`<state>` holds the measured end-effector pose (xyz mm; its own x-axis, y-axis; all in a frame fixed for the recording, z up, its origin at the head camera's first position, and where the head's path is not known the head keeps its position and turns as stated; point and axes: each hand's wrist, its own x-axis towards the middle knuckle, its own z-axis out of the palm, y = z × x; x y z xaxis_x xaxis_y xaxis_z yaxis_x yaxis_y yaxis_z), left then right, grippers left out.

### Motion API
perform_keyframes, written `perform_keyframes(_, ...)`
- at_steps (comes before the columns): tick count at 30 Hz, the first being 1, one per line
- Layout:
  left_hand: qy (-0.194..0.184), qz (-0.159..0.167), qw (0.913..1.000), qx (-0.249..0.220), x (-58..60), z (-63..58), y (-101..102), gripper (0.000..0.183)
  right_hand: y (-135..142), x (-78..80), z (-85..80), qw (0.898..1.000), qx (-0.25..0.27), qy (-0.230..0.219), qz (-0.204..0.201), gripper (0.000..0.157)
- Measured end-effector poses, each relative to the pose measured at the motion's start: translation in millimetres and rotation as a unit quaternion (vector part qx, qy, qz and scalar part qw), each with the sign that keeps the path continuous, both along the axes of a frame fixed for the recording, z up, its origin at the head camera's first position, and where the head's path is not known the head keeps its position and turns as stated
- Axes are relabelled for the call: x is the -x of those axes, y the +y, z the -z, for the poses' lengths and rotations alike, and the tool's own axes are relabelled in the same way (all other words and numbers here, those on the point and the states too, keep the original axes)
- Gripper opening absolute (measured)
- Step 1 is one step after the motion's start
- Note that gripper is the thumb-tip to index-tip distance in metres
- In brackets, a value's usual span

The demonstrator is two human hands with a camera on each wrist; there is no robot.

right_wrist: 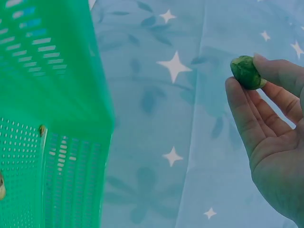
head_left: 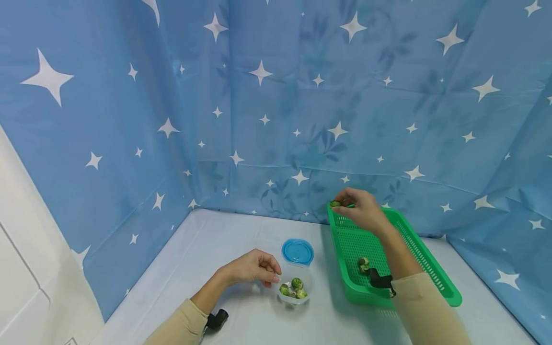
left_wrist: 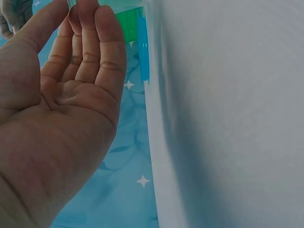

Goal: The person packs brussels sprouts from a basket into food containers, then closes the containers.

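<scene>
And there's the Brussels sprout (right_wrist: 247,72), upper right of the right wrist view, pinched between the thumb and fingertips of the right hand (head_left: 361,210)! A narrow grip, the palm clear of it. In the head view that puts it right of centre, over the far left corner of the green basket (head_left: 366,295). It looks light, a compact ball, probably firm at the core with slightly slick outer leaves that could peel under a hard squeeze. Best hold, I'd say: across the rounded sides, fingertips only, gentle pressure.

Over to lower centre, the left hand (head_left: 255,268) appears to pinch the left rim of the clear container (head_left: 293,301), its fingers bunched narrow. Thin plastic, by the look of it: light, bendy, easily tipped, so the rim is a sensible hold. More sprouts (head_left: 297,283) sit inside, the blue lid (head_left: 297,252) just beyond, and another sprout (head_left: 363,263) lies in the basket!
</scene>
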<state>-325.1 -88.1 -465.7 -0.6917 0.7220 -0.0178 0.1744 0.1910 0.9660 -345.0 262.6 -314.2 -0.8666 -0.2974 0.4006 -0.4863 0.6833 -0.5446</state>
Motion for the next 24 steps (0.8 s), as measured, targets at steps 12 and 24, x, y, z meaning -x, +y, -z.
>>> perform_keyframes(12, -0.004, -0.003, 1.0, -0.001, 0.9, 2.6, 0, 0.032, -19, -18.7, -4.2, 0.996, 0.079, 0.019, -0.021, 0.019)
perform_keyframes(24, -0.007, -0.006, 1.0, -0.001, 1.5, 2.1, 1, 0.035, -29, -32.3, 4.0, 0.992, 0.117, 0.024, -0.032, 0.021)
